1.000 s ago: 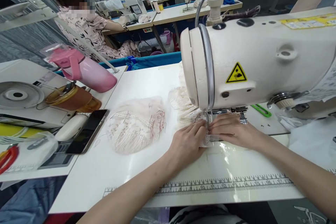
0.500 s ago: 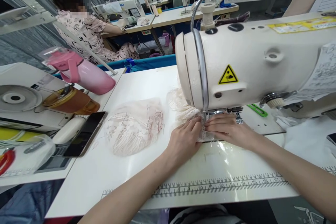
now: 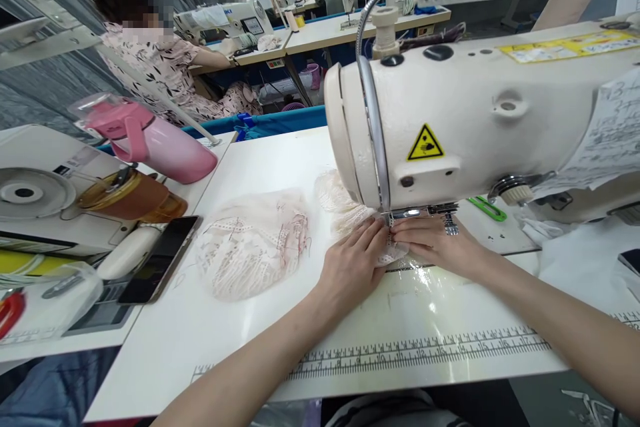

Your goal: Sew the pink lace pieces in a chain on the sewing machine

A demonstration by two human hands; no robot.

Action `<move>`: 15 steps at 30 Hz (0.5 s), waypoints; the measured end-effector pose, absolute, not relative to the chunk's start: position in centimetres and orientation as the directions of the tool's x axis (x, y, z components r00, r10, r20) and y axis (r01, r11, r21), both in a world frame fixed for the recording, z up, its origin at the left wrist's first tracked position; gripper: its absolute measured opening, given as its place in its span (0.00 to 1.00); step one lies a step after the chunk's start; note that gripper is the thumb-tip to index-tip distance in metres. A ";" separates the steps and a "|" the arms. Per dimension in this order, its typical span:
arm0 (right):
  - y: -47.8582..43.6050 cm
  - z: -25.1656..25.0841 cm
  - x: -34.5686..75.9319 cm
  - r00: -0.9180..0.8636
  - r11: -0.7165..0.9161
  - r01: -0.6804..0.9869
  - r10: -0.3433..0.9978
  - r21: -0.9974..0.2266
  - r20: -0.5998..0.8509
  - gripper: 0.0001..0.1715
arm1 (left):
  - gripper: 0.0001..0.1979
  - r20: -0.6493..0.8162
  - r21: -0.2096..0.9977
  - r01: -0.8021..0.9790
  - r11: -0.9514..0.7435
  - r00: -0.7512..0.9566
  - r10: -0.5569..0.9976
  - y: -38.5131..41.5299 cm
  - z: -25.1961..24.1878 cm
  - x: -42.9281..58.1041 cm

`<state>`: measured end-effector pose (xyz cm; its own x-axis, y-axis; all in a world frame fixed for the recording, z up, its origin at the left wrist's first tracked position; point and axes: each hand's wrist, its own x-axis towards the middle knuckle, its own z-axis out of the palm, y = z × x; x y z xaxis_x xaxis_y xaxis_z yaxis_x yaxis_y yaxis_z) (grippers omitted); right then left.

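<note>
Both my hands rest on a small piece of white lace point(image 3: 395, 255) under the head of a cream sewing machine point(image 3: 475, 120). My left hand point(image 3: 353, 263) lies on the lace from the left, its fingers together and pointing at the presser foot point(image 3: 400, 215). My right hand point(image 3: 435, 243) presses the lace from the right, fingertips close to the left hand's. More white lace point(image 3: 337, 197) is bunched behind the machine head. A bag of pink-and-white lace pieces point(image 3: 253, 240) lies to the left of my hands.
A pink bottle point(image 3: 150, 140), an amber tumbler point(image 3: 127, 193) and a dark phone point(image 3: 157, 260) sit at the left, by another machine point(image 3: 35, 193). A printed ruler point(image 3: 425, 350) runs along the table's front edge. A green tool point(image 3: 487, 209) lies behind the machine. Other people sew at tables behind.
My hands have slid slightly forward, feeding the lace toward the presser foot. The view has drifted a little to the right.
</note>
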<state>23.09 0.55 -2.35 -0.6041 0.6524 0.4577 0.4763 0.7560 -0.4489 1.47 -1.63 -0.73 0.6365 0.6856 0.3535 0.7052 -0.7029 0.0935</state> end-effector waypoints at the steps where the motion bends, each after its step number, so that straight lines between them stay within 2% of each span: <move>1: 0.5 -2.2 23.1 -0.603 0.760 0.483 0.649 -0.434 0.464 0.12 | 0.20 0.360 0.083 0.699 -0.711 0.644 0.675 -1.6 -0.8 1.5; 9: 0.5 -1.8 23.5 -0.579 0.754 0.580 0.647 -0.306 0.496 0.13 | 0.20 0.369 0.033 0.681 -0.731 0.672 0.642 -1.5 -0.7 1.5; 15: 0.6 -1.4 23.6 -0.593 0.760 0.609 0.626 -0.227 0.507 0.14 | 0.20 0.361 0.044 0.675 -0.737 0.677 0.642 -1.5 -0.6 1.6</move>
